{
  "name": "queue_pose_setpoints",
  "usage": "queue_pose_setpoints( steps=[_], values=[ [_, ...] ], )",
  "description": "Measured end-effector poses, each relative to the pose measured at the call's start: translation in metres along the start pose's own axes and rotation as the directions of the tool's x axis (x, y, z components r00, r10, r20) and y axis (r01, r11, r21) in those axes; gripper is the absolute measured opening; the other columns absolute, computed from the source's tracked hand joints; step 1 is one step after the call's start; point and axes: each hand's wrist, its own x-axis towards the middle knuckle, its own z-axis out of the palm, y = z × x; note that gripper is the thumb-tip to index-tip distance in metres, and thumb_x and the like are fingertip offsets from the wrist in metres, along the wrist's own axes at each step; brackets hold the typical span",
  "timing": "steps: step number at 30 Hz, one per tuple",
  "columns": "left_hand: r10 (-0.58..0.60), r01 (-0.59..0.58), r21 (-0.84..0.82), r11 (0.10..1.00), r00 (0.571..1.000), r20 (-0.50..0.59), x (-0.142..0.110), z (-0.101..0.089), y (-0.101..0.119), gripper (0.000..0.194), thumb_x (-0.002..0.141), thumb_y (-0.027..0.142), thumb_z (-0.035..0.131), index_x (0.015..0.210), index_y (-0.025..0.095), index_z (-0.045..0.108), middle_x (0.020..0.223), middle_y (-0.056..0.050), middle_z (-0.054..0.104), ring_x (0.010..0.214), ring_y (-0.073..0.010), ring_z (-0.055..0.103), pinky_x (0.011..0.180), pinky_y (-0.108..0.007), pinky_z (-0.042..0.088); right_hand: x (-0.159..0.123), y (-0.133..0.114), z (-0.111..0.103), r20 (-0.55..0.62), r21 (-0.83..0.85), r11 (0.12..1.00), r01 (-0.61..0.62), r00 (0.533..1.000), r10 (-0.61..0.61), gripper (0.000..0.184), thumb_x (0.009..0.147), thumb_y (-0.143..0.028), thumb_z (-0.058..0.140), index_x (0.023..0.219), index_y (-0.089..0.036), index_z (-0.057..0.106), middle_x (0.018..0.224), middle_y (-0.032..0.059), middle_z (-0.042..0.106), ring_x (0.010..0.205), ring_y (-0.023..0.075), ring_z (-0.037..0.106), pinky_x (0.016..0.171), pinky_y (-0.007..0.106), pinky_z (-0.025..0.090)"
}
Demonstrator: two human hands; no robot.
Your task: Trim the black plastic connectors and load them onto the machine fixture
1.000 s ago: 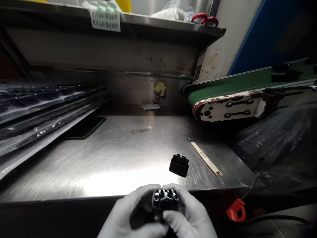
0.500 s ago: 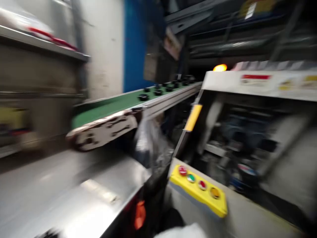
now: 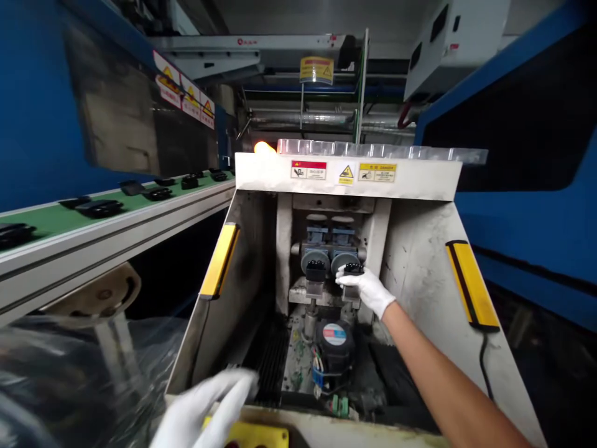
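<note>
The right hand (image 3: 368, 290), gloved and reaching deep into the machine housing (image 3: 420, 261), had its fingers closed on a small black part (image 3: 353, 269) at the right-hand fixture (image 3: 345, 261). Seating appeared under way, not finished. The left fixture (image 3: 315, 264) already carried a similar part (its fit could not be judged). The left hand (image 3: 205, 407) hovered open and empty, blurred, near the housing's front edge above the yellow panel (image 3: 261, 434).

White gloves on both hands (image 3: 368, 291), a black part (image 3: 353, 269), green conveyor belt (image 3: 60, 214), yellow side strips (image 3: 220, 260).
</note>
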Motion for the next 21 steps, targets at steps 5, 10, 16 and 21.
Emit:
queue_pose_setpoints(
  steps=[5,10,16,21],
  values=[
    [0.100,-0.059,-0.167,0.984,0.964,0.248,0.143,0.076,0.017,0.047,0.079,0.033,0.075,0.120,0.015,0.059,0.116,-0.009,0.068,0.110,-0.0249,0.062,0.100,-0.039,0.048,0.007,0.007,0.005,-0.024,0.035,0.997,0.062,0.998,-0.061,0.015,0.090,-0.022,0.066,0.079,-0.013,0.061,0.069,-0.0044,0.060,0.060,0.0096,0.058,0.059,0.024,0.052],
    [0.087,0.018,-0.227,0.974,0.891,0.446,0.222,0.124,0.004,0.019,0.090,0.029,0.063,0.096,0.011,0.064,0.091,-0.004,0.067,0.082,-0.0166,0.066,0.077,-0.036,0.056,0.009,0.007,0.004,-0.031,0.046,0.997,0.060,0.998,-0.058,0.016,0.088,-0.020,0.068,0.076,-0.012,0.062,0.068,-0.0046,0.061,0.059,0.0096,0.059,0.058,0.024,0.051],
    [0.102,0.050,-0.303,0.952,0.878,0.467,0.225,0.132,-0.003,0.025,0.093,0.035,0.060,0.088,0.011,0.062,0.076,0.000,0.063,0.066,-0.0118,0.061,0.065,-0.028,0.054,0.010,0.015,0.004,-0.078,0.092,0.995,0.039,0.996,-0.032,0.014,0.088,-0.019,0.068,0.077,-0.012,0.063,0.066,-0.0054,0.060,0.058,0.0097,0.059,0.059,0.024,0.051],
    [0.152,0.023,-0.355,0.934,0.876,0.457,0.226,0.132,0.001,0.024,0.090,0.030,0.064,0.076,0.011,0.060,0.067,0.004,0.058,0.058,-0.0095,0.057,0.060,-0.025,0.051,0.011,0.015,0.005,-0.073,0.105,0.994,0.035,0.997,-0.027,0.011,0.086,-0.014,0.070,0.077,-0.012,0.063,0.065,-0.0060,0.061,0.057,0.0096,0.059,0.060,0.024,0.052]
  ],
)
